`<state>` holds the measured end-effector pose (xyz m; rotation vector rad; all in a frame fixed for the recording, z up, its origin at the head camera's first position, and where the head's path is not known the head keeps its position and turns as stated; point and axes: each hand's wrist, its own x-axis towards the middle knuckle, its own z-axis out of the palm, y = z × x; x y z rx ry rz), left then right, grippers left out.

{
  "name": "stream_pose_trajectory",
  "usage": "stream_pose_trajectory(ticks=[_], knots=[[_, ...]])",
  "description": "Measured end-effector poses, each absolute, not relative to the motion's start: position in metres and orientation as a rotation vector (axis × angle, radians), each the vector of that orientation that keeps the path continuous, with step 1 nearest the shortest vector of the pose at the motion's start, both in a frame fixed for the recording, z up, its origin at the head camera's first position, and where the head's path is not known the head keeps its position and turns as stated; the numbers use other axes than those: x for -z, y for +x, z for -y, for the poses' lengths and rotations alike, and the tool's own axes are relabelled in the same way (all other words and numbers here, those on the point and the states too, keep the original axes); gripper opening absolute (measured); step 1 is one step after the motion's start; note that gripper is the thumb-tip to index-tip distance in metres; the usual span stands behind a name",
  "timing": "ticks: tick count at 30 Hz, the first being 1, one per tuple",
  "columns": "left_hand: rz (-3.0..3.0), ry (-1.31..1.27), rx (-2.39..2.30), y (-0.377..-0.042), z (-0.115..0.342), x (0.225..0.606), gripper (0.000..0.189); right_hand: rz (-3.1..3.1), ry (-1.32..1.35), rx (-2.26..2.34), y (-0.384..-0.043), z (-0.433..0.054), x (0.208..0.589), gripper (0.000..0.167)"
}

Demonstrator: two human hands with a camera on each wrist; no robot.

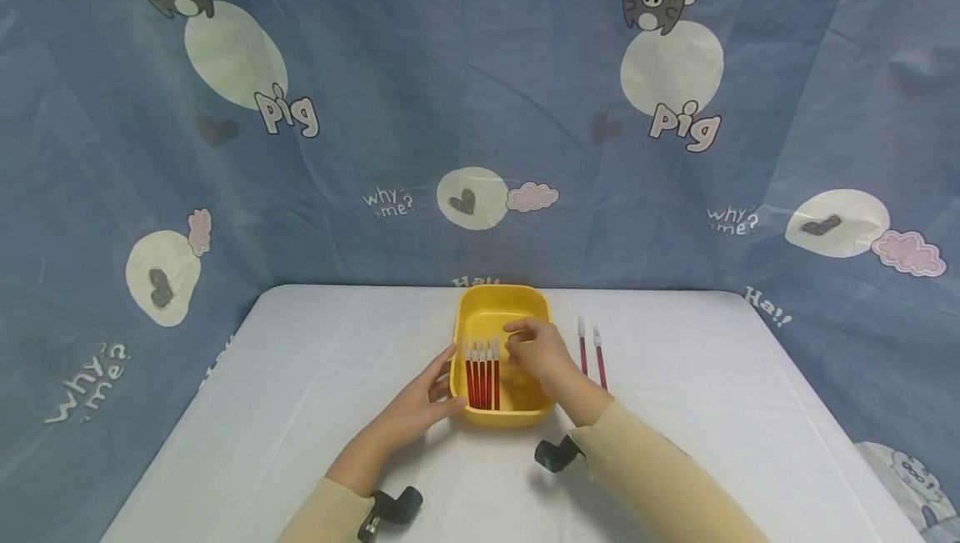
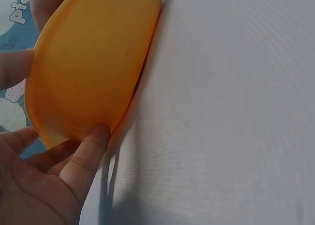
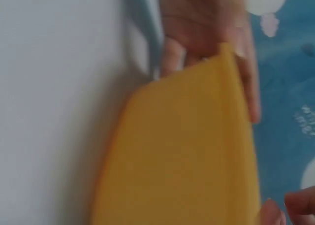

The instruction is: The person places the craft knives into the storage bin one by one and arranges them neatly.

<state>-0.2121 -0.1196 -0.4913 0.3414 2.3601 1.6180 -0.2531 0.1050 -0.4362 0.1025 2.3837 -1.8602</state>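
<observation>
Thumb and fingers of the left hand (image 1: pixel 411 411) hold the near left corner of a yellow tray (image 1: pixel 510 418), thumb against the front wall, fingers along the side. From where I stand, the right hand (image 1: pixel 542 351) hangs over the right half of the tray, fingers loosely bent, and I see nothing between them. Five slim red sticks (image 1: pixel 482 380) with pale tips lie side by side inside the tray, over on its left, tips pointing away from the person, just beside the right fingertips. Two more red sticks (image 1: pixel 601 364) lie to the right of the tray on the white table (image 1: pixel 322 376), their near ends hidden by the right forearm. Behind it all hangs a blue cloth (image 1: pixel 360 109) printed with pigs, and both arms wear pale sleeves (image 1: pixel 660 476)
</observation>
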Motion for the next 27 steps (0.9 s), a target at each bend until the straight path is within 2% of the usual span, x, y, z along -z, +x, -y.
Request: stream_pose_trajectory(ticks=[10,17,27], knots=[[-2.374,0.321,-1.612,-0.212,0.120,0.493,0.091,-2.452,-0.005,1.765,-0.242,-0.141,0.416,0.020],[-2.396,0.280,-1.590,-0.211,0.120,0.492,0.092,-2.538,0.014,1.655,-0.239,-0.172,0.406,0.025],[-2.401,0.279,-1.581,-0.212,0.119,0.490,0.091,-2.544,0.066,1.652,-0.244,-0.212,0.421,0.029]])
